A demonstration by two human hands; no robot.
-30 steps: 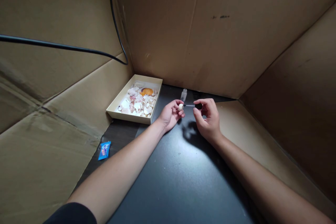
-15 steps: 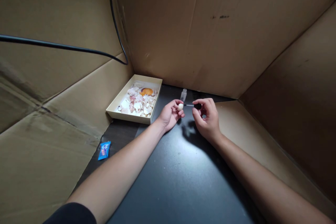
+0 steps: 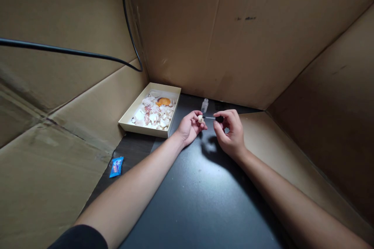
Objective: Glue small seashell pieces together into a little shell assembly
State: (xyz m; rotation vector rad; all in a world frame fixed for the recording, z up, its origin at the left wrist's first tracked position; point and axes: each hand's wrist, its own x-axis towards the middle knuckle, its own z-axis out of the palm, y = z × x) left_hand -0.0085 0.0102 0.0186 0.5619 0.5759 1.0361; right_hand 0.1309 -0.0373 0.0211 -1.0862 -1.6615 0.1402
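Note:
Between the thumb and fingers of my left hand (image 3: 189,127) is a small pale seashell (image 3: 200,119). My right hand (image 3: 230,130) pinches the black cap of a small applicator brush (image 3: 209,117), whose thin stem points left. Its dark tip touches or nearly touches the shell; which of the two I cannot tell. Just behind my left fingertips stands a small clear glass bottle (image 3: 205,105) without a cap, its lower part partly hidden.
A cream box (image 3: 143,131) at the left back holds many shells (image 3: 154,113) and an orange piece (image 3: 163,102). A blue wrapped packet (image 3: 116,167) lies beside my left forearm. Cardboard walls (image 3: 233,46) surround the dark table (image 3: 187,202); a black cable (image 3: 87,55) hangs at left.
The shell has turned in my left fingers, so its ribbed side shows less. The brush has shifted slightly left with my right hand. Box and bottle stay put.

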